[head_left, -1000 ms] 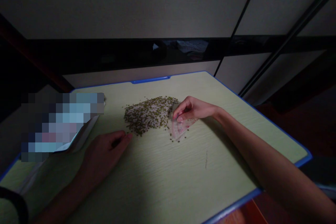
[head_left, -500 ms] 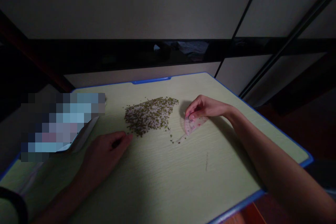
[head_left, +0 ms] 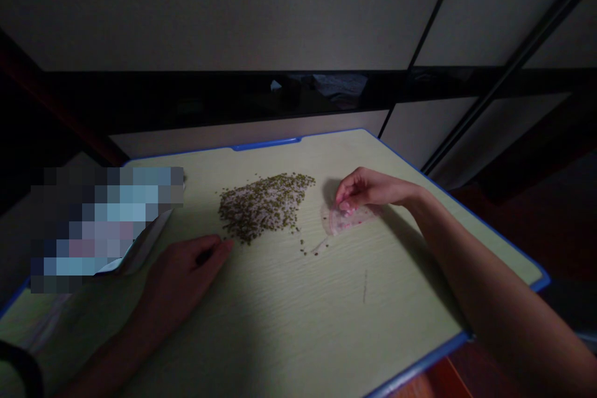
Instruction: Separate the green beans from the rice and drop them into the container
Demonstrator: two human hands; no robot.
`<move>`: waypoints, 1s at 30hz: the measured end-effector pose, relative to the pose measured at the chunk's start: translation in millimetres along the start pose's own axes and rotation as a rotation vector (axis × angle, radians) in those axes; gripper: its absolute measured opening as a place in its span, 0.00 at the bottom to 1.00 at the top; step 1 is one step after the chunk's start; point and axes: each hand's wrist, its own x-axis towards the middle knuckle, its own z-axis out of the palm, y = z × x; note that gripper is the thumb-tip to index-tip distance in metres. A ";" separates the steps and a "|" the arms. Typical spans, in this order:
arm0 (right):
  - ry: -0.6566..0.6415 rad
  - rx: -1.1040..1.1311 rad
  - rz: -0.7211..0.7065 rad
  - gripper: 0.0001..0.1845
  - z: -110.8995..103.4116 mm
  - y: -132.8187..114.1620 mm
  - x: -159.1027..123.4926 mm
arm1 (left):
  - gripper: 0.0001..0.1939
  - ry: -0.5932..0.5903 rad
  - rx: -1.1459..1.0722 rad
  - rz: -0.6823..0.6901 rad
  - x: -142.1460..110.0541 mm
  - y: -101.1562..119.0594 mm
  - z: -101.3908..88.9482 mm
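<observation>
A flat pile of small green beans mixed with pale grains lies on the pale green tabletop. To its right, my right hand pinches a clear protractor with pink marks, held almost flat against the table. My left hand rests at the near left edge of the pile, its thumb and fingers curled together. Anything inside that hand is hidden. Several loose beans are scattered between the pile and the protractor.
A blurred-out bright object sits at the table's left side. The table has a blue rim and a blue handle at the far edge. Pale cabinet panels stand behind it. A dark curved thing shows bottom left.
The protractor has tilted down flatter towards the table, and my right hand has shifted slightly right with it. My left hand and the pile look unchanged; the view has shifted a little.
</observation>
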 end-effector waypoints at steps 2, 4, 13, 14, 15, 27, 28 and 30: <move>-0.047 0.005 0.013 0.07 4.5 -4.5 -1.5 | 0.22 0.005 0.002 0.003 0.1 0.2 -0.1; -0.081 0.004 0.017 0.06 9.5 -9.5 -2.1 | 0.22 0.010 -0.001 0.004 -0.1 0.9 -0.6; -0.106 -0.012 0.039 0.06 13.4 -13.7 -2.9 | 0.22 0.006 -0.008 0.005 -1.1 2.2 -1.7; -0.098 -0.016 0.042 0.06 11.8 -12.2 -2.8 | 0.22 0.007 -0.006 0.008 -0.4 2.2 -1.4; -0.090 -0.022 0.041 0.06 10.1 -10.4 -2.7 | 0.22 0.010 -0.007 0.012 0.2 2.3 -1.1; -0.049 -0.021 0.055 0.08 -2.6 -3.4 -6.6 | 0.22 0.015 -0.017 -0.001 0.6 2.3 -1.2; -0.067 -0.018 0.050 0.08 -0.8 -4.6 -6.3 | 0.22 0.016 -0.019 0.002 0.4 2.5 -1.3; -0.107 -0.019 0.038 0.08 3.1 -6.7 -5.3 | 0.22 0.010 -0.016 0.015 -0.2 2.8 -1.8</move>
